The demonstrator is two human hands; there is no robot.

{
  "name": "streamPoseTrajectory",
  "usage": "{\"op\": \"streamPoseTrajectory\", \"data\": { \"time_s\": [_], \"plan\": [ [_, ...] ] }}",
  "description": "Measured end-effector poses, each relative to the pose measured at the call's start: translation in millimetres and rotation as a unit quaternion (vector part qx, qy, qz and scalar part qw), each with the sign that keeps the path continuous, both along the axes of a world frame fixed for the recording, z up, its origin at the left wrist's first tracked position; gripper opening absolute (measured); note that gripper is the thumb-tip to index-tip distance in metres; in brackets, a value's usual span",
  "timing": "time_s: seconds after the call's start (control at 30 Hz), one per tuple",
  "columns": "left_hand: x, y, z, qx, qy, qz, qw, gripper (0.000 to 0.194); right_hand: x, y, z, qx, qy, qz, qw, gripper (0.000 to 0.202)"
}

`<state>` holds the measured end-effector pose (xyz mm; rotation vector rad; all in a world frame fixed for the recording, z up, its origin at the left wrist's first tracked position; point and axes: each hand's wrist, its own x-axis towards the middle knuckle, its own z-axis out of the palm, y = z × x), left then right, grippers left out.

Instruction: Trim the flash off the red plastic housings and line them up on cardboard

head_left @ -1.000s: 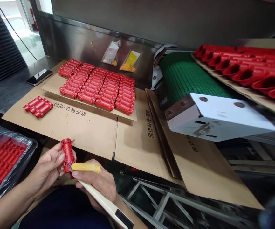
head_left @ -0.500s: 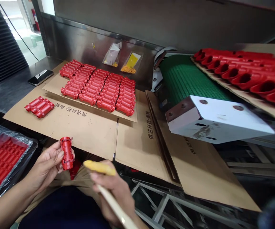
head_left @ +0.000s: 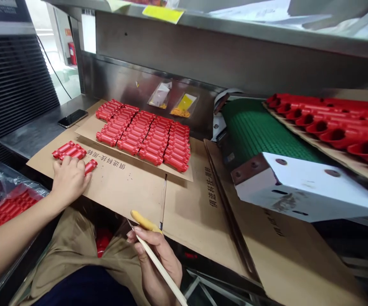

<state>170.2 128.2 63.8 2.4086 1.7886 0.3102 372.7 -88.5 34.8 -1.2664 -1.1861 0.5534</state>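
Note:
My left hand (head_left: 70, 180) reaches over the cardboard at the left, its fingers closed on one end of a ribbed red plastic tube (head_left: 91, 166). Just beyond those fingers lies a small group of matching red tubes (head_left: 69, 149). Low in the middle, above my lap, my right hand (head_left: 160, 263) grips a slim knife (head_left: 161, 270) with a long pale handle. Its thin pointed blade sticks out past the fingertips. A yellow finger cot covers the index finger of that hand.
Rows of red tubes (head_left: 144, 136) lie on a cardboard sheet. A bag-lined bin (head_left: 41, 187) of red tubes is at lower left. A phone (head_left: 72, 118) and small bags (head_left: 184, 105) lie behind. On the right, a green conveyor (head_left: 266, 127) carries larger red parts.
My left hand has moved forward from above my lap to the cardboard, bringing the red tube down beside the small group. My right hand still holds the knife. The view has shifted.

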Motion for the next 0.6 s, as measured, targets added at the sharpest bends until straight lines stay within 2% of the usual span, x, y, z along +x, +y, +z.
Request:
{"op": "streamPoseTrajectory", "data": {
  "time_s": [0.07,0.13,0.23,0.33,0.43,0.6],
  "plan": [
    [-0.5,15.3,1.8,0.022,0.029,0.051,0.998,0.058,1.1,0.5,-2.5,-0.006,0.001,0.002,1.000,0.018],
    [-4.5,31.3,3.7,0.019,0.043,0.092,0.995,0.073,1.9,0.8,-5.5,-0.012,0.010,0.000,1.000,0.016],
    [-11.9,51.4,6.4,-0.021,0.053,0.113,0.992,0.094,2.3,1.3,-10.0,-0.022,0.024,-0.007,0.999,0.015],
    [-14.8,57.4,7.8,-0.039,0.067,0.106,0.991,0.098,1.7,2.3,-14.5,-0.033,0.045,-0.026,0.998,0.014],
    [-13.9,54.8,9.3,-0.055,0.087,0.075,0.992,0.096,1.5,4.6,-19.5,-0.040,0.061,-0.040,0.997,0.015],
    [-9.7,67.1,20.7,-0.120,0.126,0.016,0.985,0.099,2.2,10.7,-24.7,-0.044,0.066,-0.001,0.997,0.014]
  ]
}}
